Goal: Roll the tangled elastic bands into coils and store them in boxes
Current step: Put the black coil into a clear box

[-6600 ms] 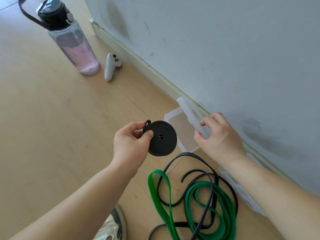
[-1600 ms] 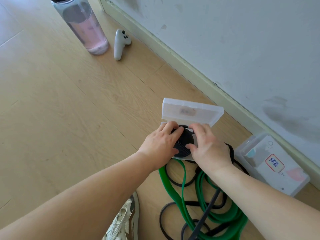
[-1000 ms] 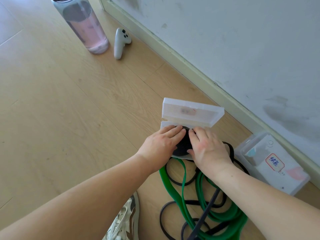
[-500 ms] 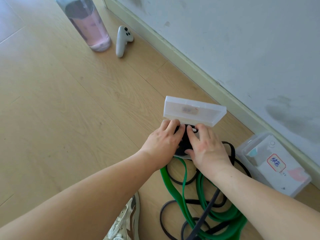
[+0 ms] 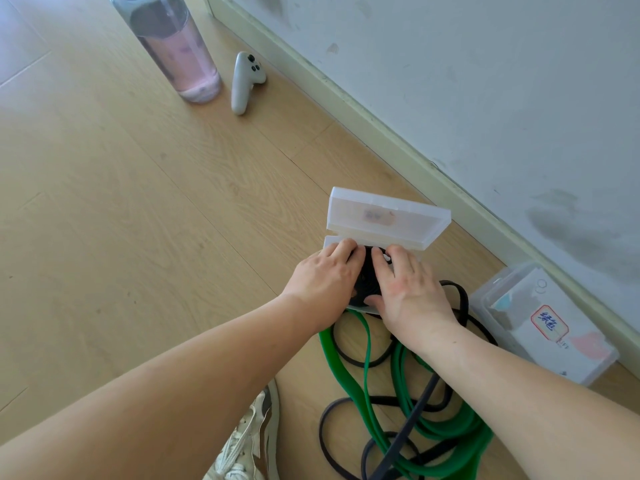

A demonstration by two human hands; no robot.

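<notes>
A black coiled band (image 5: 367, 283) lies in an open translucent box on the floor, whose lid (image 5: 388, 218) stands tilted up behind it. My left hand (image 5: 327, 280) and my right hand (image 5: 408, 289) press flat on the coil from either side, fingers pointing toward the lid. The box base is mostly hidden under my hands. A tangle of green bands (image 5: 440, 424) and black bands (image 5: 349, 355) lies on the floor just below my wrists.
A closed clear box (image 5: 547, 323) with a red-edged label sits at the right against the skirting board. A pink-tinted water bottle (image 5: 173, 46) and a white controller (image 5: 244, 81) stand far left. A shoe (image 5: 249, 445) shows at the bottom. The wall runs along the right.
The coil went from my left hand in the air into the open box. Both hands have since pressed down on it, fingers sliding further toward the lid.
</notes>
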